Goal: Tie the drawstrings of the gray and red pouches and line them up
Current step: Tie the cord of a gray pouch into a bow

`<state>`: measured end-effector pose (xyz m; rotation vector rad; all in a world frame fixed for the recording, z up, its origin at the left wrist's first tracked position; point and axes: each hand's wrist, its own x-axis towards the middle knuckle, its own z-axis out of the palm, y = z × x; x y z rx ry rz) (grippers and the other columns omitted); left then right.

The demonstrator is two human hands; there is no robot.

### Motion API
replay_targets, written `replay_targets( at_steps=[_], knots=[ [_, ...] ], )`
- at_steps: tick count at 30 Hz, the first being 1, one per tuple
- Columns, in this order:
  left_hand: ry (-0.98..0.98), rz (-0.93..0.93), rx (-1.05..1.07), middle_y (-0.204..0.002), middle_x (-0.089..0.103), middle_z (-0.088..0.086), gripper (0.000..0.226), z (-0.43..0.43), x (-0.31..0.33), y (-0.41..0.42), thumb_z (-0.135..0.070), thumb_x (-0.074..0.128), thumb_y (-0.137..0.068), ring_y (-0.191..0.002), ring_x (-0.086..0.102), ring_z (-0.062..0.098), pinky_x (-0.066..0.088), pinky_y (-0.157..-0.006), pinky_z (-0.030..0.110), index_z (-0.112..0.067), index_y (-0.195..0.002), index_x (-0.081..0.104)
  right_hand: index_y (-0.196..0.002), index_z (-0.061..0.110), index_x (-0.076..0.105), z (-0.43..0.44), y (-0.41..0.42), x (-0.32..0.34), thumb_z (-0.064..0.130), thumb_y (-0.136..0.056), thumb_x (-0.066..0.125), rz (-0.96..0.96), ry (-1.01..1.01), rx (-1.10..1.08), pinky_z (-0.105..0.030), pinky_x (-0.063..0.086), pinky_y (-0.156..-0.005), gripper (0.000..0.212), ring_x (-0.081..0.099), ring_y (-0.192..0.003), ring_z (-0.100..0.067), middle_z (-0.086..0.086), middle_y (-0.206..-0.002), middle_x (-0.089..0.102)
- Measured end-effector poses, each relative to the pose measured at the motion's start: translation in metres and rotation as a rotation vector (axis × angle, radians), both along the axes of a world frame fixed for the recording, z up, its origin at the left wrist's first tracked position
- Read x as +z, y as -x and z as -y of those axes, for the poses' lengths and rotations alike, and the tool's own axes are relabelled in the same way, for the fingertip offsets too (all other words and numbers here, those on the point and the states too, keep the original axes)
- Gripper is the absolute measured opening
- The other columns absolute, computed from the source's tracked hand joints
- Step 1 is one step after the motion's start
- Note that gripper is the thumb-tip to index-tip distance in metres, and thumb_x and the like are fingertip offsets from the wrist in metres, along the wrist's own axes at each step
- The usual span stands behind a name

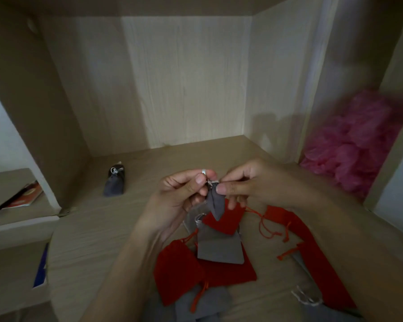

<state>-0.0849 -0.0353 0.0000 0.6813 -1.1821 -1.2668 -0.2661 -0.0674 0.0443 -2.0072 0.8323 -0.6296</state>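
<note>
A small gray pouch (pixel 215 203) hangs in the air above the shelf, cinched at its top. My left hand (pixel 184 191) and my right hand (pixel 244 182) both pinch its silver drawstring (pixel 211 182) at the neck. Below them lies a loose pile of pouches: a flat gray one (pixel 219 248), a red one (pixel 177 273) at the left, another red one (pixel 226 220) under the hanging pouch. One tied gray pouch (pixel 115 183) lies alone at the far left of the shelf.
More red pouches (pixel 312 249) with orange cords stretch under my right forearm, and gray ones (pixel 203 305) lie at the near edge. A pink tissue bundle (pixel 358 145) fills the right compartment. Books (pixel 26 196) lie on a lower ledge at left. Wooden walls enclose the shelf (pixel 91 228).
</note>
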Motion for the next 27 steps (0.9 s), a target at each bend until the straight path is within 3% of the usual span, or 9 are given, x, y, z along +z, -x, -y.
replay_targets(
  at_steps=[4,7,13,17,19,22,27],
  knots=[
    [-0.004,0.082,0.065,-0.06,0.061,0.0,0.016,-0.001,0.002,0.002,-0.021,0.068,-0.071,-0.055,0.052,0.006,0.045,-0.056,0.015,-0.014,-0.081,0.077,-0.068,0.025,0.075,0.001,0.002,0.003,0.034,-0.063,0.082,-0.005,0.137,-0.173,-0.013,0.036,-0.05,0.013,0.049,-0.052,0.0,0.009,-0.055,0.062],
    [0.019,0.134,0.13,-0.062,0.063,0.0,0.019,-0.002,0.003,0.005,-0.014,0.061,-0.074,-0.057,0.052,0.007,0.045,-0.058,0.015,-0.015,-0.083,0.077,-0.064,0.023,0.072,0.0,0.002,0.003,0.042,-0.057,0.081,0.006,0.107,-0.153,-0.014,0.038,-0.054,0.023,0.051,-0.056,-0.001,0.009,-0.058,0.062],
    [0.013,0.108,0.2,-0.061,0.062,-0.005,0.017,-0.004,0.005,0.012,-0.018,0.06,-0.074,-0.054,0.048,0.004,0.045,-0.056,0.015,-0.018,-0.077,0.077,-0.073,0.008,0.062,-0.004,-0.004,-0.001,0.022,-0.08,0.062,0.176,-0.396,0.072,-0.01,0.029,-0.042,0.016,0.037,-0.044,0.0,0.005,-0.058,0.057],
    [0.019,0.007,0.192,-0.061,0.063,-0.002,0.02,-0.005,0.008,0.01,-0.013,0.058,-0.074,-0.054,0.052,0.004,0.048,-0.057,0.014,-0.017,-0.076,0.077,-0.065,0.01,0.07,-0.002,-0.019,-0.01,0.019,-0.071,0.062,0.548,-0.808,0.024,-0.008,0.035,-0.037,0.014,0.046,-0.042,-0.001,0.001,-0.059,0.057],
    [0.018,-0.05,0.203,-0.066,0.068,-0.001,0.021,-0.005,0.01,0.008,-0.01,0.058,-0.073,-0.056,0.058,0.004,0.05,-0.059,0.013,-0.016,-0.076,0.078,-0.057,0.011,0.071,-0.002,-0.025,-0.014,0.019,-0.066,0.063,0.682,-0.897,-0.049,-0.007,0.036,-0.036,0.014,0.049,-0.04,-0.001,0.002,-0.055,0.058],
    [0.005,-0.122,0.185,-0.071,0.072,0.001,0.016,-0.006,0.011,0.006,-0.015,0.068,-0.062,-0.06,0.064,0.004,0.052,-0.06,0.013,-0.016,-0.074,0.078,-0.058,0.011,0.073,-0.004,-0.03,-0.016,0.019,-0.065,0.064,0.747,-0.853,-0.087,-0.006,0.036,-0.037,0.014,0.048,-0.039,-0.001,0.003,-0.054,0.059],
    [0.018,-0.096,0.207,-0.071,0.072,0.0,0.02,-0.006,0.012,0.003,-0.021,0.07,-0.055,-0.063,0.066,0.004,0.052,-0.061,0.014,-0.019,-0.073,0.078,-0.074,0.016,0.078,-0.006,-0.03,-0.019,0.019,-0.069,0.066,0.711,-0.562,-0.068,-0.008,0.041,-0.047,0.014,0.053,-0.052,-0.001,0.004,-0.064,0.065]
  ],
)
